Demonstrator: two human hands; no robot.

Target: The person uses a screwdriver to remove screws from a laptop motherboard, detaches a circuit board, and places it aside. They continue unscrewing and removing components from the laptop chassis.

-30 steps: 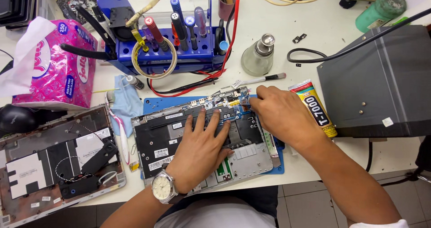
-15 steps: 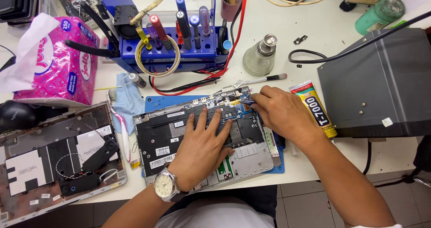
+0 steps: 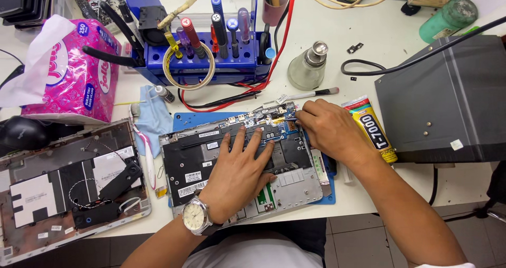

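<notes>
Head view: an opened laptop base lies bottom-up on a blue mat at the near middle of the bench. The left hand, with a wristwatch on its wrist, lies flat on the dark battery area, fingers spread and pressing down, holding nothing. The right hand works at the far right corner of the base, its fingertips pressed together over the small blue circuit board. Whether its grip pinches a connector, a cable or a fine tool I cannot tell; the fingers hide the spot.

To do this well, I judge that the flat hand should keep the base from sliding on the mat while the fingertips work with small, straight movements, since parts at that corner look thin and easy to bend. The wrist resting low on the base edge would steady the pinch.

Around it: a thin brush lies just beyond the right hand, a yellow glue tube just to its right, and a glass dispenser bottle farther off. A blue tool rack stands at the far side, a pink tissue pack at far left, a second opened cover at near left, and a grey box at right.
</notes>
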